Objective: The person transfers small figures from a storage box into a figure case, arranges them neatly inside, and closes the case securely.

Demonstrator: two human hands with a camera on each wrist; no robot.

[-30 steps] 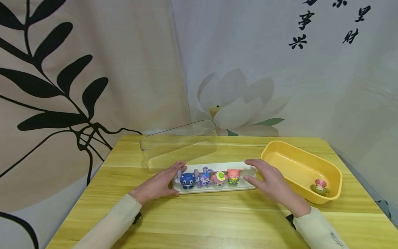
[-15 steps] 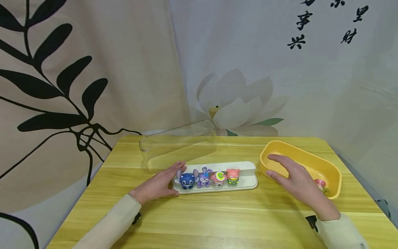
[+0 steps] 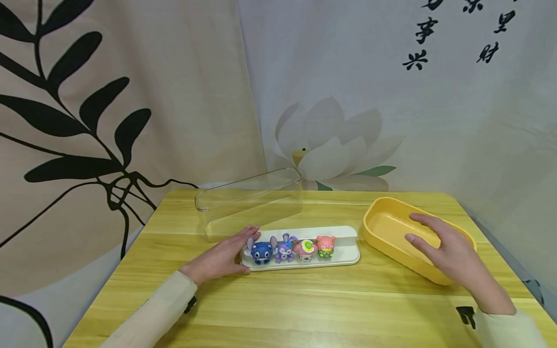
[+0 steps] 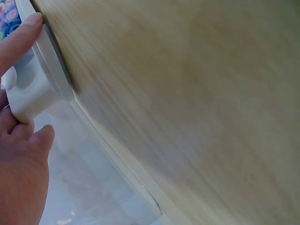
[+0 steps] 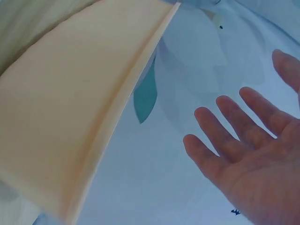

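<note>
A long white display base (image 3: 345, 251) carries a row of toy figures: a blue big-eared figure (image 3: 262, 252), a purple long-eared figure (image 3: 285, 249), one with a yellow-green ring on its head (image 3: 306, 250) and a pink one (image 3: 326, 246). My left hand (image 3: 224, 256) holds the left end of this base, thumb at its front edge and fingers at the back; the left wrist view shows that grip on the base (image 4: 33, 89). Over the right part of a yellow bin (image 3: 393, 232), my right hand (image 3: 454, 253) hovers with fingers spread, holding nothing.
A clear plastic cover (image 3: 250, 203) stands behind the base on the wooden table (image 3: 278, 309). A curtain with plant and lotus prints (image 3: 339, 145) hangs behind the table.
My right hand has moved right from the end of the base to over the bin, hiding the small figure seen inside it before. My left hand stays on the base.
</note>
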